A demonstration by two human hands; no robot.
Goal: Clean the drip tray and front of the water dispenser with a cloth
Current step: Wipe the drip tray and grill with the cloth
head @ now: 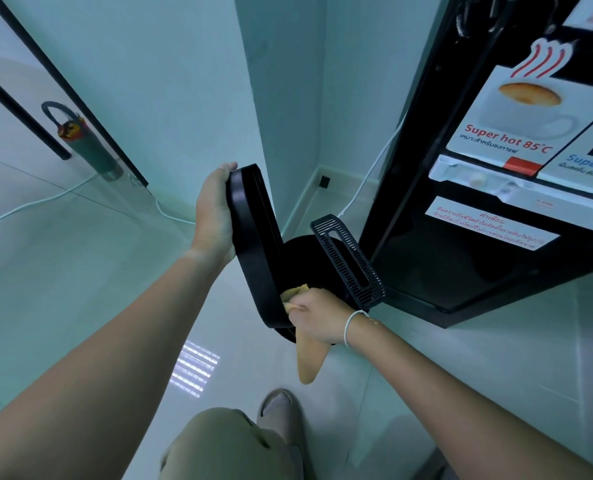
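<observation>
Black plastic drip tray, stiff and light by the look of it, stands tilted between my hands: left hand grips its upper rim, right hand clutches a soft yellow cloth at its lower end. Loose grille just beyond; water dispenser crowds right.

Your forearms are bare, with no sleeves showing. A thin white bracelet circles your right wrist. You wear khaki trousers and a beige slipper.
</observation>
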